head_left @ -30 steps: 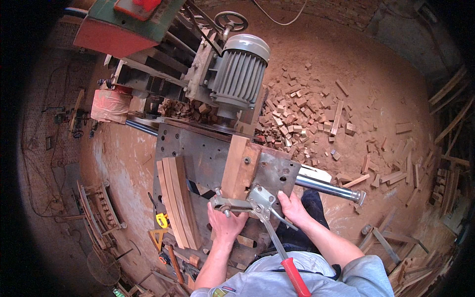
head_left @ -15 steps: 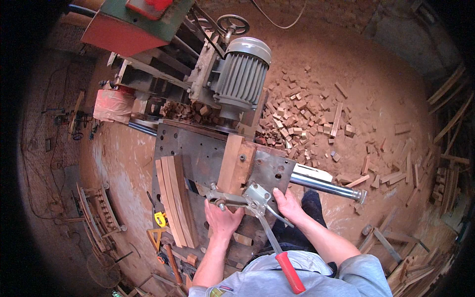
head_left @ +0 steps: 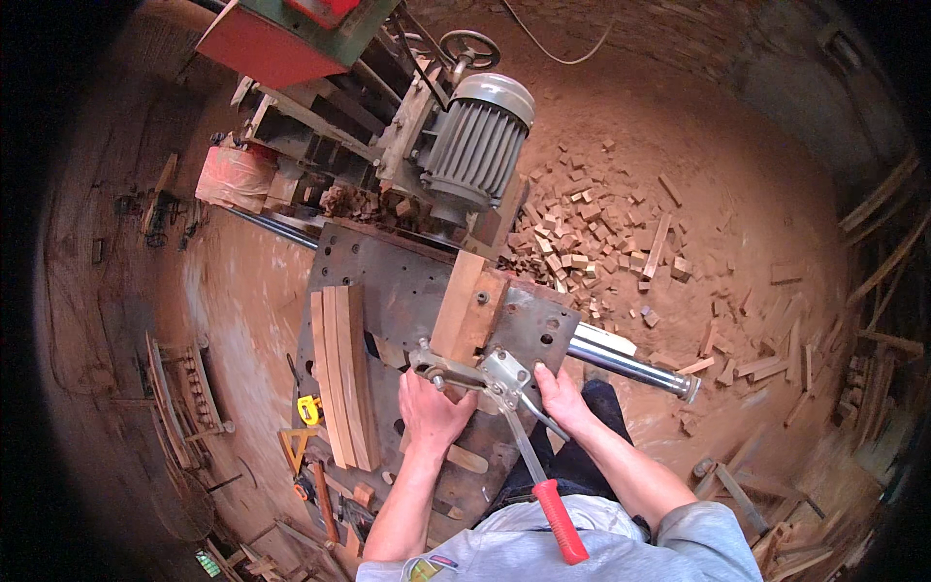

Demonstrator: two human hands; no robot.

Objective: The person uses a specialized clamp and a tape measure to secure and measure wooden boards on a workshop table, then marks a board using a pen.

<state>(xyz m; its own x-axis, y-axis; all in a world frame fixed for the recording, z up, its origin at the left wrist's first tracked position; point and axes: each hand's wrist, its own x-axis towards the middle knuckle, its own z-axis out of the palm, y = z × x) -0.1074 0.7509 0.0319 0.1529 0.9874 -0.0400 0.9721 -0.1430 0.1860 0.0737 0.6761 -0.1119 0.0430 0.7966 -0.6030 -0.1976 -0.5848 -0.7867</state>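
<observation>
My left hand is curled under the linkage of a steel toggle clamp, its fingertips partly hidden. My right hand grips the right edge of the steel plate, thumb on top. The clamp's red-handled lever points back toward my body. Between clamp and motor lies a wooden block with a bolt in it. Left of it, several long wooden strips rest together on the plate.
A grey motor with a handwheel stands above the plate, beside a green-and-red housing. A steel shaft juts right. Cut offcuts cover the floor at right. A yellow tape measure and yellow square lie at left.
The view has shifted slightly. The plate, block, clamp and both hands sit a little higher in the picture, closer to the motor; both hands keep their holds.
</observation>
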